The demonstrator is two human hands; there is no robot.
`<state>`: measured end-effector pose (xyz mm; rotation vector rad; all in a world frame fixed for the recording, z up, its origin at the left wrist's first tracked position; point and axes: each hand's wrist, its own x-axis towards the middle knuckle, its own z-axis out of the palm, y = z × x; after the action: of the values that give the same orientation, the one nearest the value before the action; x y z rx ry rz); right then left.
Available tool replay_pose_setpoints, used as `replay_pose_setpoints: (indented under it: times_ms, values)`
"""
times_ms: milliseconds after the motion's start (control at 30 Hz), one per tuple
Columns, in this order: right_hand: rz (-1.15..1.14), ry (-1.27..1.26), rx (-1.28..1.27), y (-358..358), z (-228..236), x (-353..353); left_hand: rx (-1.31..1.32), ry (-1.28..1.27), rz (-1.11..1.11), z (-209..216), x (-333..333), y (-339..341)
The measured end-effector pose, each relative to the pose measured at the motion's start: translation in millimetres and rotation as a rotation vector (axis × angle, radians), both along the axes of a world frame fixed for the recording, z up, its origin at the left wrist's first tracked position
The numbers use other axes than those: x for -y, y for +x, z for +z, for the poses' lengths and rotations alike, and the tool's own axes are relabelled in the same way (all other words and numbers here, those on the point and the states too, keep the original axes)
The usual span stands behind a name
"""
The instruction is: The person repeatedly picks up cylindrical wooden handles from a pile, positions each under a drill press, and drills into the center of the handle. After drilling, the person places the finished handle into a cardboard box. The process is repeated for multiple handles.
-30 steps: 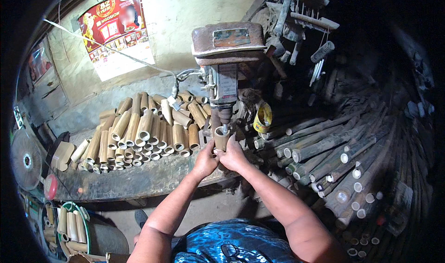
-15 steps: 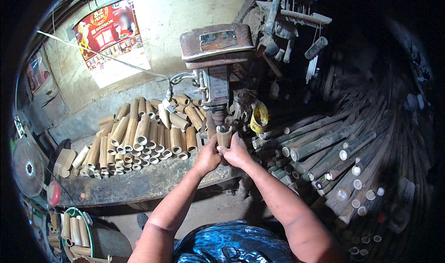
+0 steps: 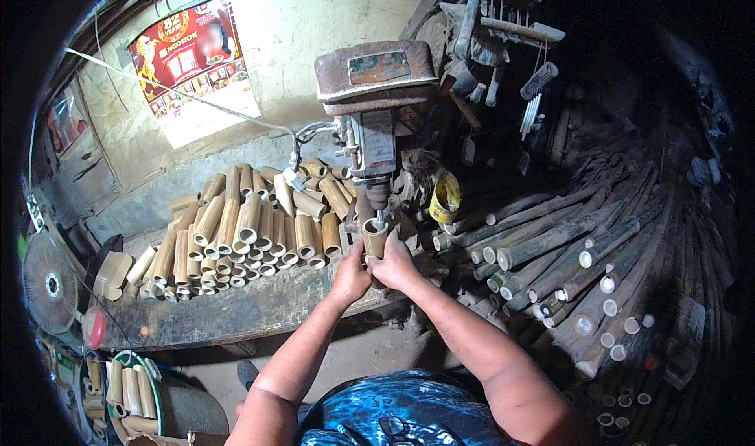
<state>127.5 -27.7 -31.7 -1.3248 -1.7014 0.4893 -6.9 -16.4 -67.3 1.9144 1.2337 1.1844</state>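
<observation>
Both hands grip a short bamboo tube (image 3: pixel 375 243) beneath the drill press (image 3: pixel 376 84). My left hand (image 3: pixel 351 276) closes on its left side, my right hand (image 3: pixel 395 267) on its right, with the thumbs close together in front. The tube's open mouth faces up, tilted slightly toward me. Just above, the metal bit (image 3: pixel 381 217) hangs from the chuck (image 3: pixel 377 193), its tip at the far rim; I cannot tell whether it touches the wall. The tube's lower end is hidden behind my hands.
Left of the drill press, cut bamboo tubes (image 3: pixel 244 230) are stacked on the workbench (image 3: pixel 236 312). Long bamboo poles (image 3: pixel 550 241) lie at the right, near a yellow container (image 3: pixel 445 197). A fan (image 3: pixel 53 282) and a tub (image 3: pixel 154 367) of tubes stand at the left.
My hands have drawn the bamboo tube slightly down and toward me from the bit. More of its opening and of the bit now shows. Both hands keep their grip.
</observation>
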Motion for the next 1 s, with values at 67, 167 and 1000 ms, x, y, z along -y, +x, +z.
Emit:
replay_pose_setpoints:
  times_ms: [67, 167, 1000]
  values:
    - [0.009, 0.001, 0.01, -1, 8, -6, 0.032, 0.038, 0.072, 4, -1, 4]
    - [-0.015, 0.042, 0.028, -3, 15, -15, 0.033, 0.089, 0.045, 10, -10, 8]
    - [-0.029, -0.026, -0.065, -6, -3, -4, -0.038, -0.019, -0.084, 1, -9, -7]
